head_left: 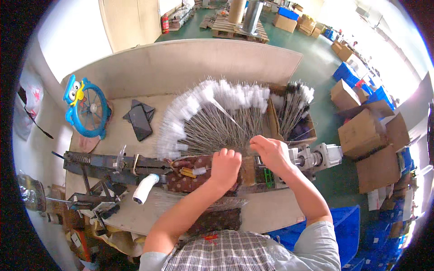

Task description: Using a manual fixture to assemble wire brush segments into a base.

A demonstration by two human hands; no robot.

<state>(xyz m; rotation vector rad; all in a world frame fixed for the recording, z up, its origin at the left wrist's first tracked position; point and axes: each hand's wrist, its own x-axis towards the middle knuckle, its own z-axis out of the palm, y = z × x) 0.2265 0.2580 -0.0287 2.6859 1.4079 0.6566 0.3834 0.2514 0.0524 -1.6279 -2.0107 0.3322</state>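
My left hand (227, 165) is closed over a brown dotted cloth (181, 181) on the bench, its fingers curled under. Beside it, a small white-bristled brush (199, 171) lies by a yellow-handled tool (187, 172); its thin wire runs toward that hand, but whatever the fingers grip is hidden. The fingertips of my right hand (271, 152) are pinched together in front of the machine. A slim white brush (222, 108) slants up and left from them, its wire stem seeming to end in the pinch. Behind both hands fans a large heap of white-tipped wire brushes (181, 108).
A motorised metal fixture (318, 156) stands right of my right hand. On the left are a clamp-like metal bar (101, 163), a white-wrapped handle (145, 189), a phone (141, 122) and a blue toy-shaped fan (88, 108). A cardboard box (309, 126) holds more brushes. A board (190, 63) edges the bench.
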